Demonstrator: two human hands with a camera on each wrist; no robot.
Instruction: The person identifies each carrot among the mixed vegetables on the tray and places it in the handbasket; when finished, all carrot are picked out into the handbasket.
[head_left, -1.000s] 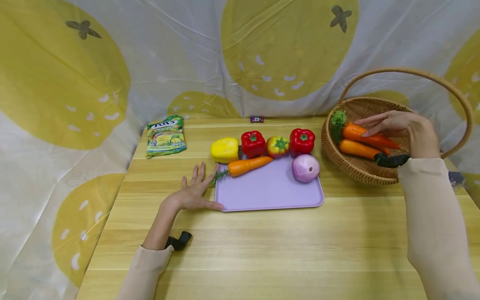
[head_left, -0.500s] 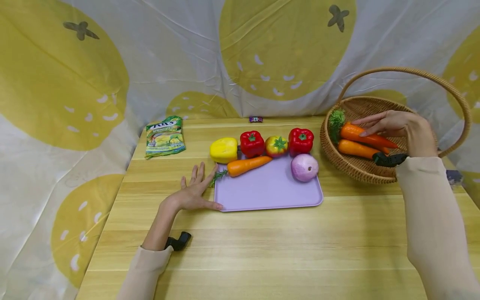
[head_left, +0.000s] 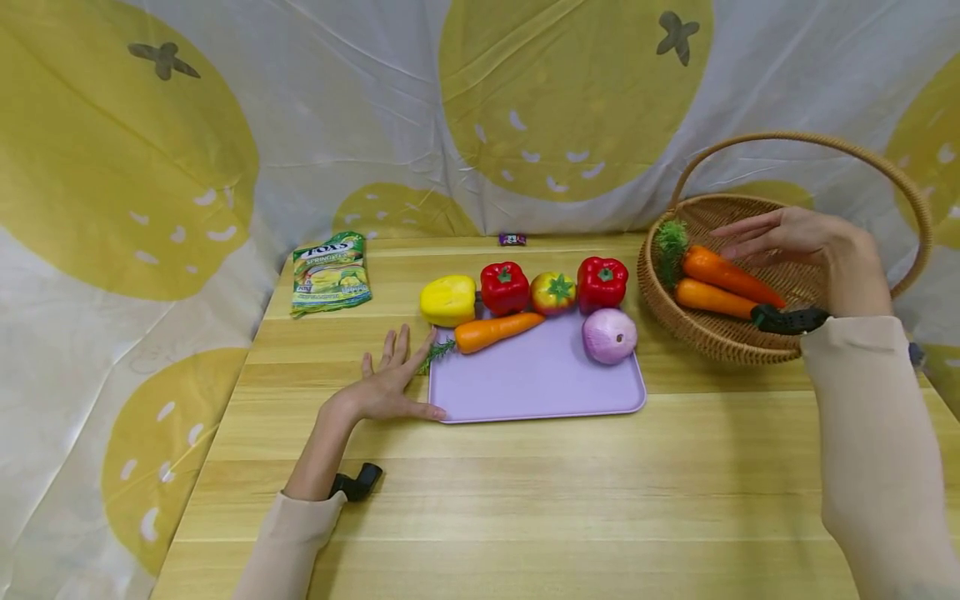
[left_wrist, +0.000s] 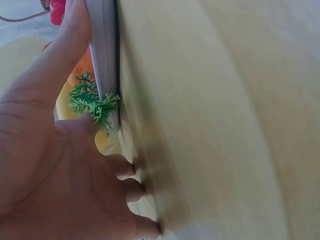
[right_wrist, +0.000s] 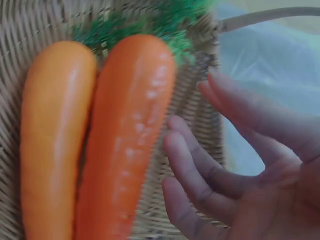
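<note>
My left hand [head_left: 386,387] rests with spread fingers at the left edge of the lilac tray [head_left: 525,396], thumb on its near corner. Green carrot leaves [left_wrist: 92,100] show beside that thumb in the left wrist view. Over the wicker basket [head_left: 705,337], my right hand [head_left: 798,237] hovers with loosely bent fingers and holds nothing. Two carrots lie side by side in the basket: a darker orange carrot [right_wrist: 127,130], nearer the right fingers, and a lighter orange carrot [right_wrist: 55,135]. A gap shows between the fingertips and the darker one in the right wrist view.
On the tray lie a carrot [head_left: 498,332] and a purple onion [head_left: 610,337]. Along its far edge sit a yellow pepper [head_left: 448,301], two red peppers [head_left: 505,287] and a red-yellow tomato [head_left: 553,292]. A green candy bag [head_left: 331,273] and a small purple packet [head_left: 513,239] lie farther back.
My right hand has let go of the darker carrot and moved slightly up and right from it. That carrot now lies in the basket. The left hand has stayed put.
</note>
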